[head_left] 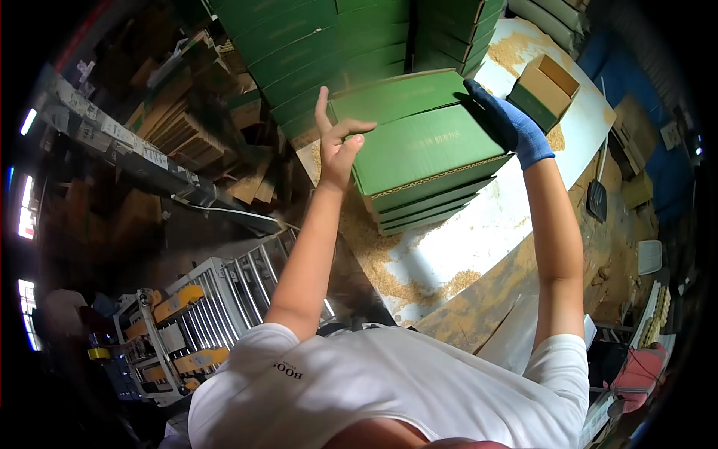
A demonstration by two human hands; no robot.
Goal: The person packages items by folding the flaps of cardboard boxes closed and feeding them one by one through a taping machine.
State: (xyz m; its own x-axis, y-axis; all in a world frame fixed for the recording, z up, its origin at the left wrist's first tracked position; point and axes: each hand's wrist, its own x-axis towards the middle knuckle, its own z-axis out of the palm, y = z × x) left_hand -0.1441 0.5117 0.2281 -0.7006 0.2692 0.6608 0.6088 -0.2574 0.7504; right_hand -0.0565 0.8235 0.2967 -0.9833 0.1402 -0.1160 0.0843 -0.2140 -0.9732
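A green cardboard box (426,150) with pale printing on its top sits on a stack of similar green boxes (430,207). Its top is in two panels with a seam between them. At the box's left edge is my bare left hand (340,146), fingers spread and the index pointing up; whether it touches the cardboard I cannot tell. My right hand (522,127), in a blue glove, lies along the right side of the box with its fingers stretched out flat. Nothing shows gripped in either hand.
Tall stacks of green boxes (299,52) stand behind. An open green and brown box (547,86) sits on the white tabletop (486,232), which has scattered grain-like bits. A roller conveyor (202,322) is at lower left; a black shovel (597,198) lies at right.
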